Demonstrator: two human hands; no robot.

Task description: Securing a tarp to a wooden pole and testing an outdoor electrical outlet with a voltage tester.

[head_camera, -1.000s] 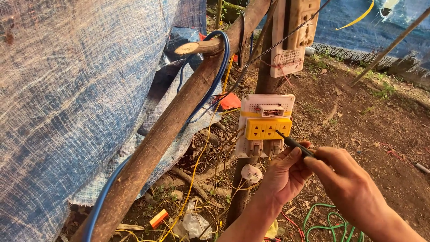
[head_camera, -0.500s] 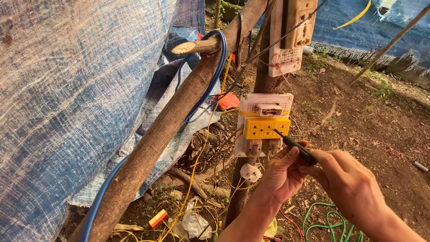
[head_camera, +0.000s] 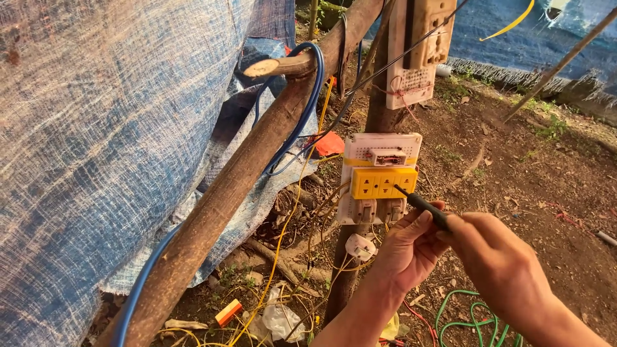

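A yellow socket strip point(head_camera: 383, 183) is fixed on a white board point(head_camera: 380, 151) tied to a wooden post point(head_camera: 378, 115). My right hand point(head_camera: 498, 263) grips a thin black-handled screwdriver point(head_camera: 425, 207), its tip touching the strip's right end. My left hand point(head_camera: 406, 252) is just below the board, with its fingers curled against the screwdriver's shaft. Whether it grips the shaft is unclear. A white plug point(head_camera: 360, 246) hangs under the board on thin wires.
A slanted wooden pole point(head_camera: 225, 199) with a blue hose point(head_camera: 302, 122) crosses the left. Blue woven tarp point(head_camera: 96, 148) hangs at far left. Another switch board point(head_camera: 421, 45) sits higher on the post. Yellow wire point(head_camera: 286, 231), a green cable point(head_camera: 472, 318) and litter lie on bare dirt.
The screwdriver tip has moved up from below the board to the yellow strip's right end. Both hands shifted slightly up and left with it.
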